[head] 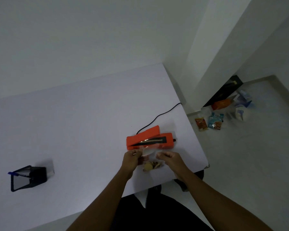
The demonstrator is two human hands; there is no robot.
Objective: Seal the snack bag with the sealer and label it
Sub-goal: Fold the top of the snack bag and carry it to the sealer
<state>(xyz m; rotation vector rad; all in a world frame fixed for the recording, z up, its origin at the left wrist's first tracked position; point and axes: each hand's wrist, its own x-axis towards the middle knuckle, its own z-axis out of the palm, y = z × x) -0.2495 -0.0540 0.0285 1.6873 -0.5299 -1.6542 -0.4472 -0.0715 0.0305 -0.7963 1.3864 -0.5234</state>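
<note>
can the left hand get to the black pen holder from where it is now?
Probably yes, once freed: the left hand is pinching the snack bag by the sealer; bare table lies between it and the pen holder.

Both hands [131, 158] [169, 157] pinch snack bag [151, 161] beside open orange sealer [150, 140].

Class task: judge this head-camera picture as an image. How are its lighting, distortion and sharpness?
Head view: dim and underexposed, the white table reading grey; wide-angle lens bends the table edges and walls; the orange sealer stays distinct; the clear snack bag between both hands is faint; the floor packets at right are blurred.
</note>
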